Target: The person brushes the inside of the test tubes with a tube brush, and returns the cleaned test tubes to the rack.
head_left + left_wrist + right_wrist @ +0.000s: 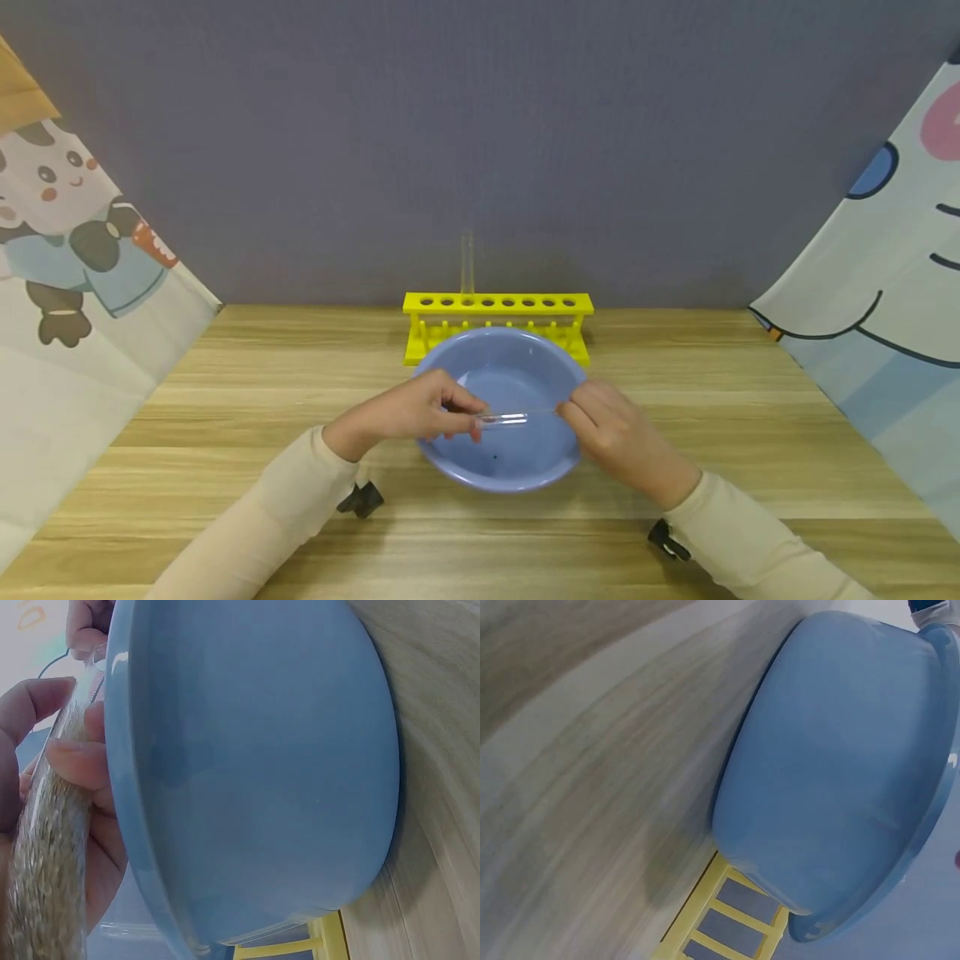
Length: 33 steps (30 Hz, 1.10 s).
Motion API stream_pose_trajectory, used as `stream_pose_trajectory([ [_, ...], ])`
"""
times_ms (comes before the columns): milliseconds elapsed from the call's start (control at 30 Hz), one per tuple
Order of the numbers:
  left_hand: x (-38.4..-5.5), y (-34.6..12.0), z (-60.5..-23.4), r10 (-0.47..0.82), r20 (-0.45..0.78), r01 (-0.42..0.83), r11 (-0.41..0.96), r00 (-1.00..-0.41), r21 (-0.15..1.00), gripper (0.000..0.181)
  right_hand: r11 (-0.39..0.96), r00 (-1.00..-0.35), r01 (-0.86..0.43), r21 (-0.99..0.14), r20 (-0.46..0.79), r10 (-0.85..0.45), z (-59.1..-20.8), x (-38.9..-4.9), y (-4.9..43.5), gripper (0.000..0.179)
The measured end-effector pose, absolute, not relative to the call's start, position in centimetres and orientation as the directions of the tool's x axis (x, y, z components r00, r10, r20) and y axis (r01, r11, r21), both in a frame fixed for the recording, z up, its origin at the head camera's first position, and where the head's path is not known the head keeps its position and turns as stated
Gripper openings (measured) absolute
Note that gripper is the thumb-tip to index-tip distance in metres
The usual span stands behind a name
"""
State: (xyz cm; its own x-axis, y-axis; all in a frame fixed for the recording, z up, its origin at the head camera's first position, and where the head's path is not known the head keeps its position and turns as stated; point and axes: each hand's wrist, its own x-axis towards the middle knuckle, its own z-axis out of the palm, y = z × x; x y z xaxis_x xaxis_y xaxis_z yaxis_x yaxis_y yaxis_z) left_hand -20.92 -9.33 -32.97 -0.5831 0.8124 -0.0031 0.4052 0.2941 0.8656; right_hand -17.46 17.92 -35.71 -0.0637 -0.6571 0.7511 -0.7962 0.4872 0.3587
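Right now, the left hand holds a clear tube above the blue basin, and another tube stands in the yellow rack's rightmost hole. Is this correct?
Wrong hole: the head view shows the other tube in the yellow rack, third hole from the left. The left hand holds the clear tube above the basin.

The basin [495, 485] looks glossy plastic — the tube [510, 419], smooth glass.

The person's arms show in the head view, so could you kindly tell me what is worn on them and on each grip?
The left sleeve and right sleeve are long, plain and cream. A small black fitting shows under the left one's end, another under the right's. The left grip and right grip wear no gloves.
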Motion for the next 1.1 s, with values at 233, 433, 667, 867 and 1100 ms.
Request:
stream_pose_trajectory([
  [233, -20.77, -9.21, -33.1, 0.814, 0.001, 0.404, 0.288, -0.581, 0.868, 0.022, 0.486, -0.04, -0.789, 0.376, 0.758, -0.651, -35.53, -17.3, 17.5, 0.031],
  [433, -20.61, -8.98, -32.96, 0.822, 0.035, 0.451, 0.276, -0.569, 0.849, 0.017, 0.483, -0.065, -0.804, 0.346, 0.757, -0.651, -35.46, -17.12, 17.38, 0.029],
  [667, -20.54, -8.81, -33.23, 0.828, 0.108, 0.543, 0.257, -0.551, 0.8, 0.02, 0.508, -0.139, -0.805, 0.305, 0.736, -0.663, -35.39, -16.89, 17.4, 0.031],
  [867, -20.26, -8.66, -33.28, 0.823, 0.169, 0.637, 0.271, -0.542, 0.722, 0.024, 0.518, -0.187, -0.815, 0.26, 0.728, -0.66, -35.42, -16.84, 17.41, 0.034],
  [1100, -20.1, -8.49, -33.37, 0.823, 0.228, 0.709, 0.267, -0.52, 0.653, 0.023, 0.526, -0.238, -0.825, 0.208, 0.715, -0.657, -35.55, -16.79, 17.38, 0.029],
])
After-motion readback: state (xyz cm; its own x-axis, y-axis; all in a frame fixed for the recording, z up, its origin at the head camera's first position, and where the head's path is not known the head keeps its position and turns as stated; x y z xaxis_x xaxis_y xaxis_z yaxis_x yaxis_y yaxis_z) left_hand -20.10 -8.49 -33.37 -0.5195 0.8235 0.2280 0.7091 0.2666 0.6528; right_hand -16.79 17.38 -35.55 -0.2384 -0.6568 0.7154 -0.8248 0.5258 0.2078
